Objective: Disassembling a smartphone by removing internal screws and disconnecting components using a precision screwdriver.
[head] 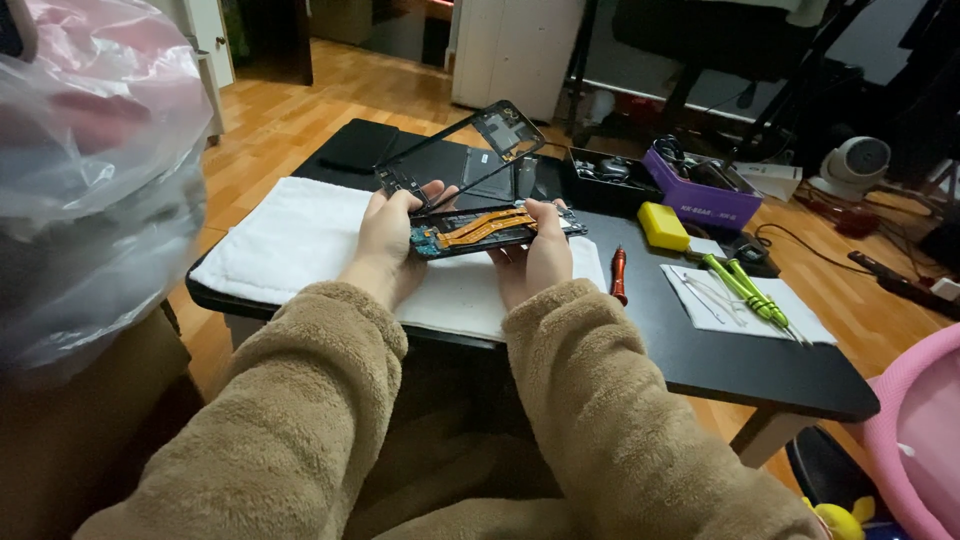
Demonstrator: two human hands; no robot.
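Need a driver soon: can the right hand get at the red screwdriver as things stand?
Probably yes, once freed. The red screwdriver lies on the table just right of the right hand, with nothing between. But that hand and the left hand both hold the opened phone.

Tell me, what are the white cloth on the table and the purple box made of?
The white cloth looks like soft terry towel: its surface is fluffy and matte, with thick rounded edges. The purple box seems to be hard plastic: smooth, slightly shiny walls with straight, stiff edges. Neither can be told for sure by look alone.
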